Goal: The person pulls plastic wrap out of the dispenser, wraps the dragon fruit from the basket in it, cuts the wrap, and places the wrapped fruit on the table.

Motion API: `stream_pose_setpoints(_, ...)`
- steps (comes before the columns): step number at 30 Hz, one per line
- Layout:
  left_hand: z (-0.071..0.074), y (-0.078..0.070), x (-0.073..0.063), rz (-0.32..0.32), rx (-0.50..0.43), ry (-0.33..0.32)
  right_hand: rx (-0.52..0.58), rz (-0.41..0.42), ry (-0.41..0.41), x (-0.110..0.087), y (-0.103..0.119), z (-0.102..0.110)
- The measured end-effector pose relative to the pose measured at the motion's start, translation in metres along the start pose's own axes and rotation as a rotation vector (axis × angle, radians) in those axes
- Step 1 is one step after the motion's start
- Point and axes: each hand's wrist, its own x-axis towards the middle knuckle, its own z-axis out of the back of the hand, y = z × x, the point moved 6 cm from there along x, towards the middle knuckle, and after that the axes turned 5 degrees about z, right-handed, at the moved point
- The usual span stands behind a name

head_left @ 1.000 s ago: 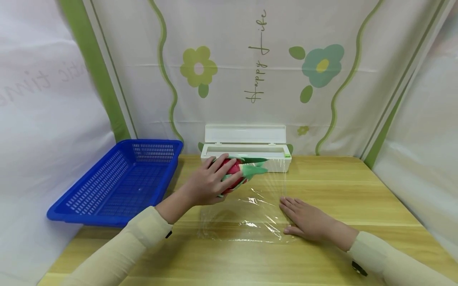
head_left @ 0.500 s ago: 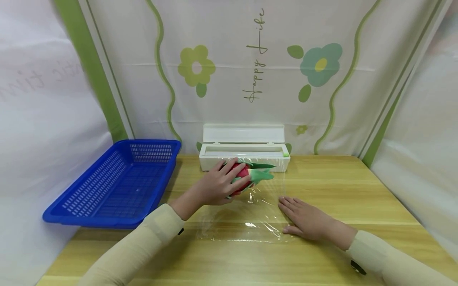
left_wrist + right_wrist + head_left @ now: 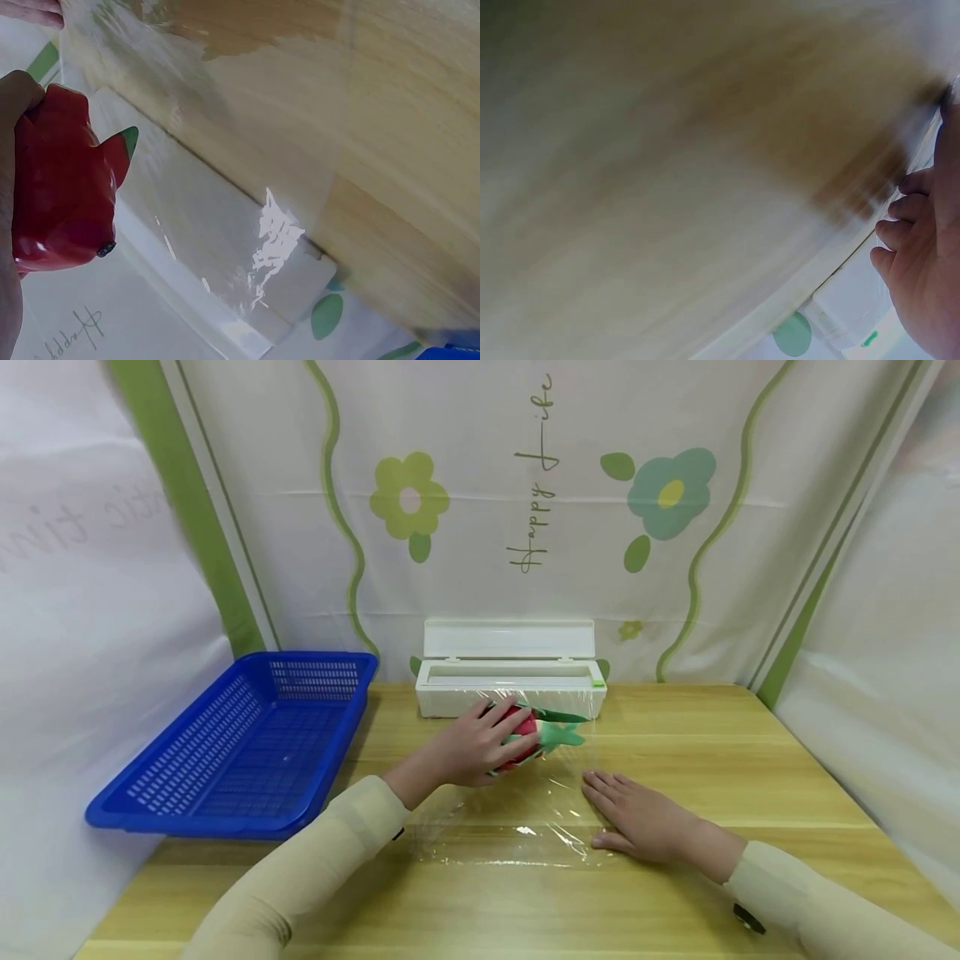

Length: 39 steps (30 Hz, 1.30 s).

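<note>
My left hand (image 3: 467, 750) grips a red dragon fruit (image 3: 529, 725) with green leafy tips. It holds the fruit above a sheet of cling film (image 3: 517, 843), tips pointing right. In the left wrist view the dragon fruit (image 3: 67, 187) shows its smooth red side and a small dark end. From the white cling film dispenser (image 3: 442, 703), lid raised, the clear sheet runs forward over the table. My right hand (image 3: 641, 817) lies flat at the sheet's right edge, fingers straight and thumb apart; the right wrist view shows this hand (image 3: 919, 277) at its side.
A blue plastic basket (image 3: 300, 739) with slotted walls stands on the left of the wooden table (image 3: 697, 910). Behind the dispenser hangs a white curtain (image 3: 480, 585) printed with flowers, and more cloth closes both sides.
My left hand has carried the dragon fruit to the right and slightly nearer over the film. The right hand stays in place, and the head view has shifted a little.
</note>
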Motion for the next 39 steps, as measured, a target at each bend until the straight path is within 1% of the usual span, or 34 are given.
stream_pose_setpoints(8, -0.01, -0.001, 0.002, -0.006, -0.009, 0.0, 0.01, 0.0, 0.004, 0.001, 0.0, 0.001)
stream_pose_setpoints(11, -0.013, 0.0, 0.002, -0.006, 0.001, 0.002, 0.008, 0.0, 0.001, 0.0, 0.0, 0.001)
stream_pose_setpoints(15, -0.019, -0.001, 0.001, -0.011, 0.021, 0.007, 0.003, 0.006, -0.011, 0.0, -0.001, -0.001)
stream_pose_setpoints(20, -0.024, -0.002, 0.0, -0.009, 0.023, 0.001, -0.004, 0.012, -0.03, -0.001, -0.002, -0.002)
stream_pose_setpoints(26, -0.028, -0.005, -0.001, -0.015, 0.029, 0.011, -0.004, 0.003, -0.009, -0.001, -0.003, -0.005)
stream_pose_setpoints(33, -0.034, -0.01, -0.002, -0.036, 0.051, 0.024, -0.024, 0.023, -0.045, -0.001, -0.001, -0.002)
stream_pose_setpoints(39, -0.038, -0.013, -0.003, -0.05, 0.053, 0.042, -0.002, 0.004, -0.008, 0.0, -0.001, -0.002)
